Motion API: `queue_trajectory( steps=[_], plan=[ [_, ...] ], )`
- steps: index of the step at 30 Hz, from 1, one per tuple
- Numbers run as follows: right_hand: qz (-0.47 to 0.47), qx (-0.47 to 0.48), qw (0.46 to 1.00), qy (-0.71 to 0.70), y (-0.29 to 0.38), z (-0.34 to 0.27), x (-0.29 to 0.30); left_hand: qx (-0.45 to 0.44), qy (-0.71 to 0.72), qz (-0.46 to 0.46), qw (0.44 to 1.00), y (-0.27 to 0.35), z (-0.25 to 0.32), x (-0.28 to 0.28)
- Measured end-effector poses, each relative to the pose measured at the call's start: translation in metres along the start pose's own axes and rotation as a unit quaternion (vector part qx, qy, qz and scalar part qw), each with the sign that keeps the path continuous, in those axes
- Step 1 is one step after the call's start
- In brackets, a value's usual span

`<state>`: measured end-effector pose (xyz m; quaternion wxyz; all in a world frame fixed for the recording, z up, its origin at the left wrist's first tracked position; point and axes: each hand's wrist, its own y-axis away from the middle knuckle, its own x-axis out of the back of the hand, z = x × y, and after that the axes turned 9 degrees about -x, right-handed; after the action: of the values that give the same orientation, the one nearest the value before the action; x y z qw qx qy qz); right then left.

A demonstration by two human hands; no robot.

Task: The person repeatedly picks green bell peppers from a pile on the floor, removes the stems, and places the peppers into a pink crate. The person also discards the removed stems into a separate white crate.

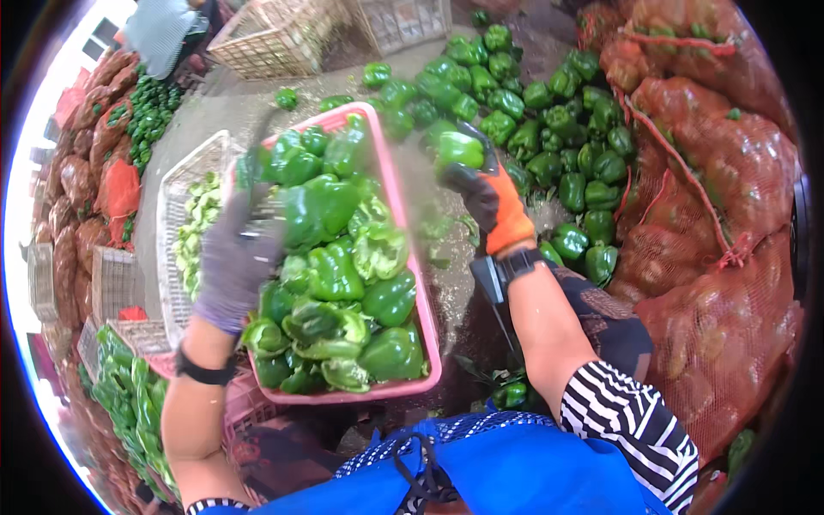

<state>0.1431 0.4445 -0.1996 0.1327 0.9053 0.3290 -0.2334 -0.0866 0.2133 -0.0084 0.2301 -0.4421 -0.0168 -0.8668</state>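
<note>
My right hand (479, 187), in an orange and black glove, grips a whole green bell pepper (460, 150) to the right of the pink plastic crate (425, 322). That crate is heaped with green peppers, several of them cut or hollowed. Over its left side is my left hand (239, 251) in a grey glove, blurred, with the fingers around a thin metal tool that I cannot identify, perhaps a knife. Beyond the right hand, a large heap of whole green bell peppers (547, 122) lies on the floor.
A white plastic crate (168, 257) with pale green pepper cores (199, 225) is on the left. Stuffed red mesh sacks (708, 335) are piled on the right. More crates (270, 45) stand at the top, beside a person (193, 38). Long green peppers (129, 393) lie lower left.
</note>
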Motion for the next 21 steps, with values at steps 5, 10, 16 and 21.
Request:
queue_trajectory(
  steps=[5,10,16,21],
  plan=[
    [-0.205,-0.021,0.962,-0.181,0.081,-0.095,-0.108,-0.244,0.011,-0.017,0.970,0.044,0.089,0.001],
    [-0.296,0.091,0.945,0.108,0.145,-0.126,-0.168,-0.284,0.099,-0.072,0.951,0.097,0.116,0.033],
    [-0.214,0.075,0.974,0.010,0.207,-0.122,-0.213,-0.343,0.111,0.053,0.931,0.146,0.102,0.031],
    [-0.206,0.006,0.978,-0.014,0.240,-0.107,-0.225,-0.267,-0.061,0.075,0.959,0.178,0.091,0.027]
  ],
)
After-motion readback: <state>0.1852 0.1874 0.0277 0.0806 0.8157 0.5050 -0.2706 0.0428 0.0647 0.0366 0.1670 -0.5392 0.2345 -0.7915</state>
